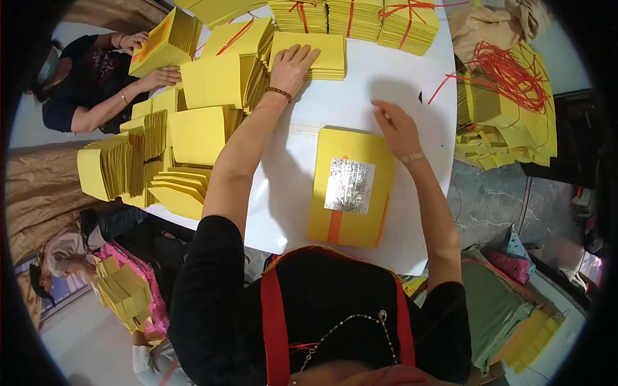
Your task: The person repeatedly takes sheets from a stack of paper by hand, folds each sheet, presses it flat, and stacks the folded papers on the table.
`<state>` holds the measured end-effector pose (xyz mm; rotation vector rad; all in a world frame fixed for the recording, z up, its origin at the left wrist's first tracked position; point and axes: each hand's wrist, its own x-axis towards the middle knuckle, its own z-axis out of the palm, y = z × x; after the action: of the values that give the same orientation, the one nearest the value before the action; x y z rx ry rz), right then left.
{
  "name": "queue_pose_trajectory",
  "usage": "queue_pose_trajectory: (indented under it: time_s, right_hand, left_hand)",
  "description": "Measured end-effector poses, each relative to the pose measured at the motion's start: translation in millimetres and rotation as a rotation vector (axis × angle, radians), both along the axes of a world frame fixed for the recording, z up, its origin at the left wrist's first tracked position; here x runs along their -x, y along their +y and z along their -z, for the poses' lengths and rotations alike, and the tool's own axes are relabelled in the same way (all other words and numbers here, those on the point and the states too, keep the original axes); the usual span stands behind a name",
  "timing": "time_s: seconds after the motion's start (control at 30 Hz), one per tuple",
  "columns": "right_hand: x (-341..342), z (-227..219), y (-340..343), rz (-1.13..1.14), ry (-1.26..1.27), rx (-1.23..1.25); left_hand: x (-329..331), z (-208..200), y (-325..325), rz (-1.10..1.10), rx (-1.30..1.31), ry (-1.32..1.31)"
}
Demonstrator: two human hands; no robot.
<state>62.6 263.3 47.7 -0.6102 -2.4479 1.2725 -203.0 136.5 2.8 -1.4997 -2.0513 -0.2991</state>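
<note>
My left hand (293, 67) lies with its fingers spread on a small pile of folded yellow paper (329, 55) near the far side of the white table (286, 212). Close in front of me lies a yellow paper stack (322, 174) with a silver foil square (351, 185) on its top and an orange strip below the square. Over the far right corner of that stack hovers my right hand (398, 132), its fingers curled together. Whatever those fingers may hold is too small to name.
Bundles of yellow paper tied with red string (409, 29) line the far edge. More yellow paper piles (203, 80) crowd the left, where a co-worker's hands (161, 78) hold one pile. A tangle of red string (512, 77) lies on yellow paper at the right.
</note>
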Motion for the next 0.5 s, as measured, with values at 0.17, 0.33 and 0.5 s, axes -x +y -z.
queue_pose_trajectory:
  time_s: [0.17,0.33,0.5]
  right_hand:
    - [94.3,39.9,24.8,-0.138,0.163,-0.558]
    - [139.1,59.5,33.0,-0.239,0.100,-0.925]
    - [138.2,66.3,22.5,-0.288,-0.210,-0.906]
  left_hand:
    - [-1.6,6.5,0.2,0.021,0.140,-0.220]
    - [1.4,4.9,-5.5,0.013,0.216,-0.306]
    - [-1.3,10.0,-5.5,-0.007,0.221,-0.319]
